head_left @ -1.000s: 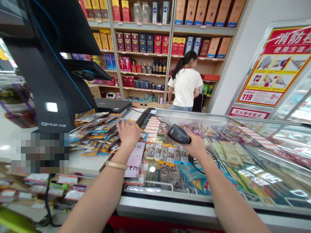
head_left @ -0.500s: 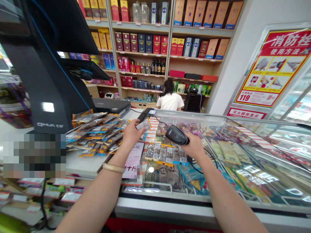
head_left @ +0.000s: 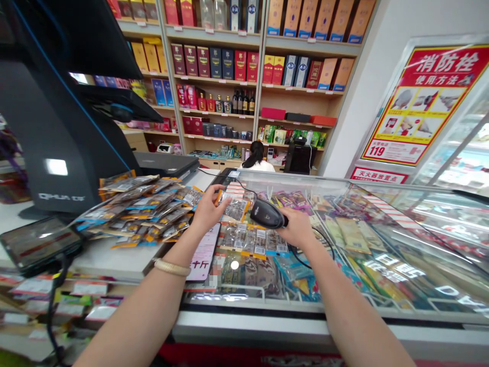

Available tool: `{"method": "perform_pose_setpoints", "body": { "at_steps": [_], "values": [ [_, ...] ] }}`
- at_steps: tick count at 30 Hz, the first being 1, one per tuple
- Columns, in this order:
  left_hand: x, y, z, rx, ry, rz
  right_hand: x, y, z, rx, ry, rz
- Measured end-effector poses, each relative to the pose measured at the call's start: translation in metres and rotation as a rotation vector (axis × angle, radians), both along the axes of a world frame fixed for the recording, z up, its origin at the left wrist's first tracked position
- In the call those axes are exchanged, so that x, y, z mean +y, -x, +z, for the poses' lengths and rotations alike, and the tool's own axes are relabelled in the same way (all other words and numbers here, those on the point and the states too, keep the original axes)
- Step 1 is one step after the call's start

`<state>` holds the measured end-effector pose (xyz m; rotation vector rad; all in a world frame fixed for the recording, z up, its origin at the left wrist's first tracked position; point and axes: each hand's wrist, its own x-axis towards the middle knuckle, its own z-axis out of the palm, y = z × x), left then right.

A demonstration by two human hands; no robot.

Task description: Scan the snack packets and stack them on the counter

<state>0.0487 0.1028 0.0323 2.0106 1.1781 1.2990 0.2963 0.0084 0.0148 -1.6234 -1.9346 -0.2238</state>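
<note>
Black scanner [head_left: 265,214] clasped in right fingers [head_left: 293,216], snack packet [head_left: 237,209] beside left fingers [head_left: 209,194], pinched or not, cannot tell

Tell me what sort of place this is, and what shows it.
Most likely a shop's checkout counter: the right hand grips a black corded handheld scanner, small orange-and-blue-edged plastic packets lie heaped beside a tall black till stand, and pale wooden shelves of colourful boxes and bottles stand behind.

Grip of scanner [head_left: 266,213] hidden inside right hand [head_left: 298,227]. Left hand [head_left: 208,208] covers edge of packet [head_left: 237,209]; grasp unclear, possibly pinched. Monitor [head_left: 95,38] cropped at top. Small print on poster [head_left: 428,102] unreadable.
</note>
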Motion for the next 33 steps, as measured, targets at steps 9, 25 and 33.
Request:
{"method": "perform_pose_setpoints", "body": {
  "at_steps": [9,25,33],
  "values": [
    [0.006,-0.001,-0.006,-0.100,0.034,-0.068,0.001,-0.002,-0.002,0.004,-0.034,-0.020],
    [0.014,-0.022,-0.034,0.445,-0.050,-0.302,0.005,-0.007,-0.009,0.054,-0.177,-0.025],
    [0.009,-0.017,-0.028,0.578,-0.119,0.038,0.004,-0.006,-0.009,0.067,-0.182,-0.019]
  ]
}}
